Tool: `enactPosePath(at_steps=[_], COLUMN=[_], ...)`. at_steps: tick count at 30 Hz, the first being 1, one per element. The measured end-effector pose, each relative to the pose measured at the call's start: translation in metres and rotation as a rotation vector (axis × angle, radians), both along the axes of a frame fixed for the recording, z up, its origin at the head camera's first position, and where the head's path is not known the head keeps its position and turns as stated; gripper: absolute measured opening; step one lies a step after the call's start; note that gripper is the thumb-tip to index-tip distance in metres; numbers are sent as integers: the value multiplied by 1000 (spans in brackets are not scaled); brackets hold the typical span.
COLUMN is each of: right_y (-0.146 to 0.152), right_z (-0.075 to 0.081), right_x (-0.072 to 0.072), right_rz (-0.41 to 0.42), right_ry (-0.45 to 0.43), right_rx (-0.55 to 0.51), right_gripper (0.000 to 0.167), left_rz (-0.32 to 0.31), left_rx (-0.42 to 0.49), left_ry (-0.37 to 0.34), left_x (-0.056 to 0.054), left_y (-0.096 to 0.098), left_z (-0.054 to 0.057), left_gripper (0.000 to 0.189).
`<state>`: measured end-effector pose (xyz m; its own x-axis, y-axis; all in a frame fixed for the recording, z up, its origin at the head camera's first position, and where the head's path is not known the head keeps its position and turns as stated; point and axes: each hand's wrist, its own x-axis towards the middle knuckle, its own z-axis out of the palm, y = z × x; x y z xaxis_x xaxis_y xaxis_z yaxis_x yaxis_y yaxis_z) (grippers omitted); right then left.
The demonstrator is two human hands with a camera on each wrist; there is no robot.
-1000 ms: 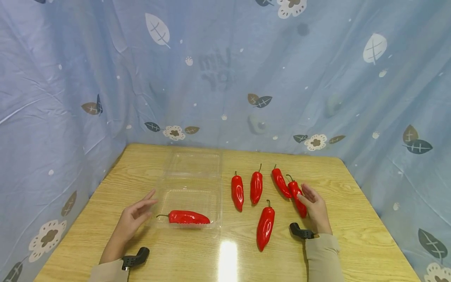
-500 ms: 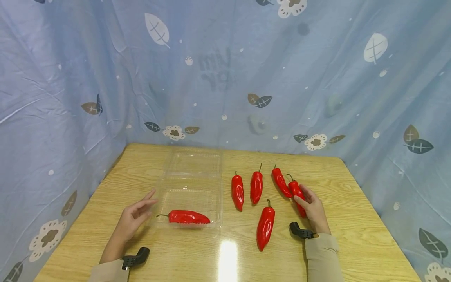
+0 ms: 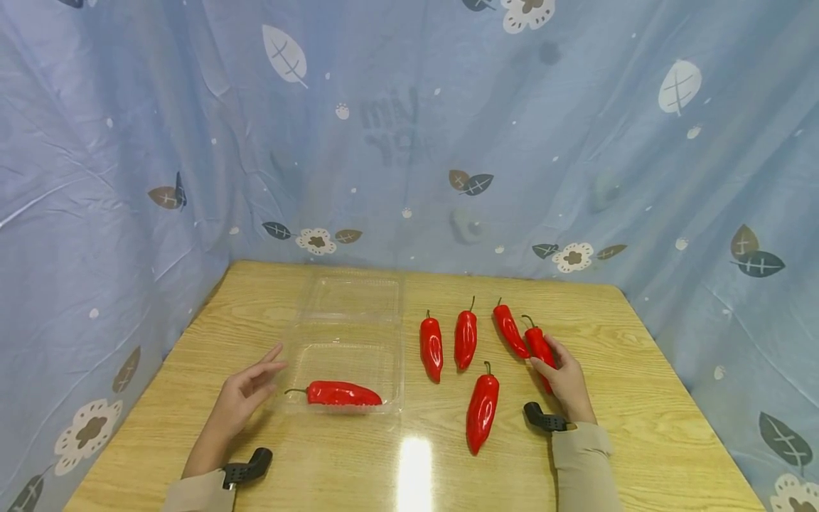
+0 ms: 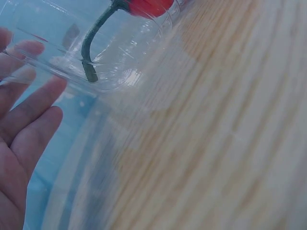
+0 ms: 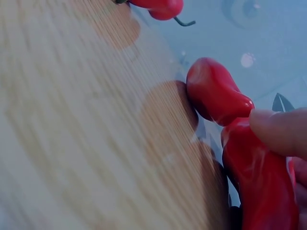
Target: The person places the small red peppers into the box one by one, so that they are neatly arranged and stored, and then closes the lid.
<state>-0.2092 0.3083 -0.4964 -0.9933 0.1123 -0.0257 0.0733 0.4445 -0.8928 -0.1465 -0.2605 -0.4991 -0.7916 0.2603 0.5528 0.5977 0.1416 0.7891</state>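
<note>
On the right side of the table, my right hand [image 3: 569, 380] holds a red pepper [image 3: 539, 345] between thumb and fingers, its green stem pointing away. In the right wrist view the thumb lies on this pepper [image 5: 264, 187], and another red pepper [image 5: 213, 91] sits right against its end. My left hand [image 3: 238, 400] holds nothing; its fingers are loosely extended beside a clear plastic clamshell container [image 3: 348, 361], lid folded back. One red pepper [image 3: 339, 393] lies crosswise in the container's near part. Its stem [image 4: 87, 48] reaches toward the left fingers in the left wrist view.
Loose red peppers lie between the container and my right hand: one at the left [image 3: 431, 348], one beside it [image 3: 466, 340] and one nearer the front [image 3: 483, 414]. Behind the wooden table [image 3: 320, 462] hangs a blue patterned curtain [image 3: 409, 142]. Each wrist carries a black camera.
My right hand's thumb and fingers have closed around the pepper, which has shifted very slightly. The left hand and the container stay as they were.
</note>
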Motion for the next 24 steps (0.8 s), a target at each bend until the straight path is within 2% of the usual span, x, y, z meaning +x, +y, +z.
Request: enactPosePath(at_steps=[11,18,24], right_y=[-4,-4,-4], right_z=[2,2,3], right_x=[3,2,3], right_rz=[-46,-111,-137], right_ry=[-3,12,9], right_rx=[75,127,130], right_gripper=[68,62,59], left_rz=[18,7,7], left_rx=[-28,-15,-27], left_ry=[-11,-2,-13], left_x=[0,0,0], left_y=[0,-1,-2], left_z=[0,0,0], left_gripper=[32,32,32])
